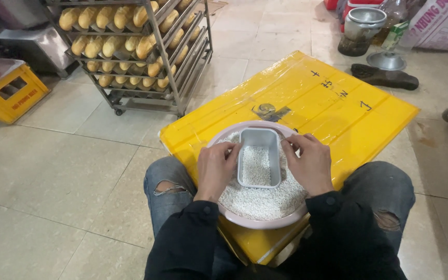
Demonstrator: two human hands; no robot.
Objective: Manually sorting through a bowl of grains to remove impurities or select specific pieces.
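Both hands gripped a small metal tin (258, 158) in a bowl of white grains.
The left hand (215, 168) and right hand (309, 162) clamped its two long sides; the bowl (255, 223) overhung the yellow board (307, 98), so a hard push could probably tip it and spill grains.

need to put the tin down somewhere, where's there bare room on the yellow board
The far half of the yellow board is bare, between the round bowl and the board's far corner, and its right side toward the edge is free. The near part is crowded: the bowl of white grains, with the left hand and right hand gripping the rectangular tin, fills it.
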